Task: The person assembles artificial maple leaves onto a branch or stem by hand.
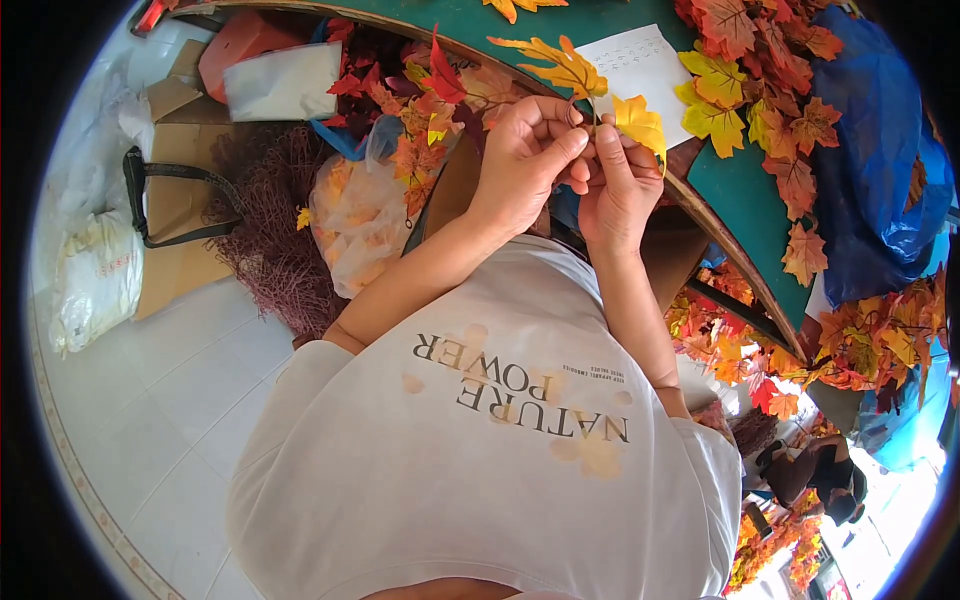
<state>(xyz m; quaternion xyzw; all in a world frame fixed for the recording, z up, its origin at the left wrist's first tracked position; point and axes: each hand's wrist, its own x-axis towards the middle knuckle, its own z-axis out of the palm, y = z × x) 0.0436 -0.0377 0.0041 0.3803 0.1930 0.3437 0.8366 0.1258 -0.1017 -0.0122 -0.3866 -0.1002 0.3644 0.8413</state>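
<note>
My left hand (528, 160) and my right hand (620, 190) meet at the edge of a green-topped table (735, 195). Both are closed in a pinch, thumbs against fingers, around the thin stem of an artificial maple leaf sprig. One yellow-orange leaf (565, 68) of it rises above my left fingers. A second yellow leaf (640, 122) hangs beside my right fingertips. The exact grip on the stem is partly hidden by the fingers. Just behind lies a white sheet of paper (630, 60) with handwriting.
Red and orange artificial leaves (785, 130) pile on the table's right, beside a blue plastic bag (865, 160). At left are a clear bag of leaves (355, 215), a heap of purplish-brown stems (265, 215), cardboard (185, 230) and a black strap (140, 195). More leaf bunches (895, 335) sit at right.
</note>
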